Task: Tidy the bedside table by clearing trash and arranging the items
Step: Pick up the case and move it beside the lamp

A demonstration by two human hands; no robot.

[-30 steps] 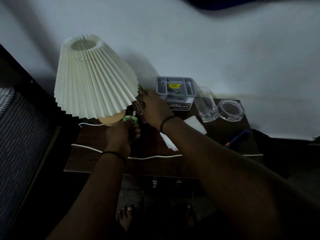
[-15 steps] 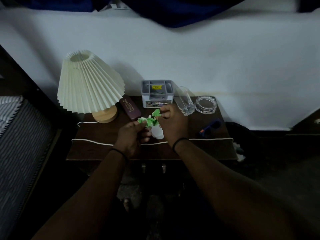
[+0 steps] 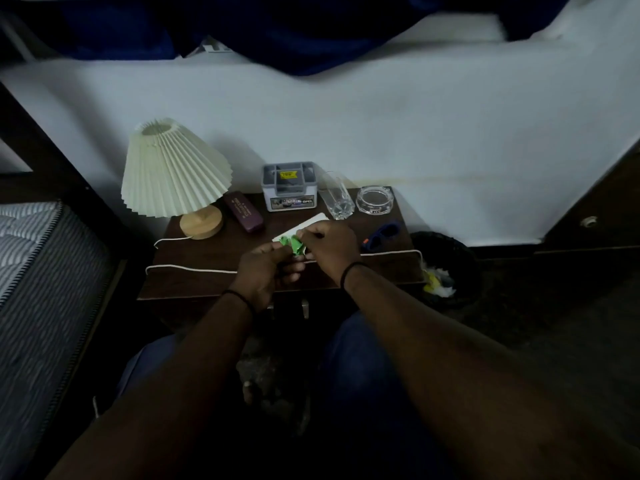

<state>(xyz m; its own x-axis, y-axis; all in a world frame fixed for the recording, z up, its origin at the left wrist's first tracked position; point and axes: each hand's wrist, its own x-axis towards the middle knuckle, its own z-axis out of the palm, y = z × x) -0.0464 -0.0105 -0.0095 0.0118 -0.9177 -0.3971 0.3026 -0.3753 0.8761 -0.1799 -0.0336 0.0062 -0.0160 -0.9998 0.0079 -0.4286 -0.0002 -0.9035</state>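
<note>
Green crumpled wrapper (image 3: 292,244) sits pinched between our two hands, left hand (image 3: 265,271) and right hand (image 3: 330,245), with the bin (image 3: 446,271) at three o'clock, nearer the right.

I see the lamp (image 3: 175,174) at the table (image 3: 194,254) back left, case (image 3: 243,212), organizer (image 3: 289,186), glass (image 3: 336,196), ashtray (image 3: 375,199) rightward, perhaps sunglasses (image 3: 384,234) before the ashtray, bin (image 3: 446,268) right of the table

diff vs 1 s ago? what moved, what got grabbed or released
The right hand let go of the maroon case, now lying beside the pleated lamp. Both hands came away from the lamp toward the table's front; left hand and right together hold the small green plant. Grey organiser, glass tumbler, ashtray stayed.
</note>
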